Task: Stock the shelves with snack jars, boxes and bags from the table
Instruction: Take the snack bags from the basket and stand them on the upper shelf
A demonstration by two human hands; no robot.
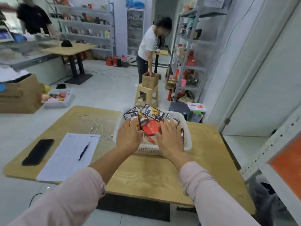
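both hands are spread flat, fingers straight, over a white perforated plastic basket [149, 150] that sits on the far middle of the light wooden worktop [146, 175]. the left hand [128, 136] lies on the left side of the load, its fingertips on one of the dark snack bags [152, 112]. the right hand [171, 139] lies on the right side, gripping nothing. between the hands shows a red flat packet [150, 128]. the bags heap above the basket rim.

to the left on the worktop lie a black phone [38, 152], a white sheet of paper [68, 157] with a blue pen [83, 151] on it, and a white cable [96, 126]. further back, beside grey metal shelves [193, 41], a person in a white top [149, 41] reaches into a brown cardboard box [150, 79] on a beige plastic stool [147, 95].
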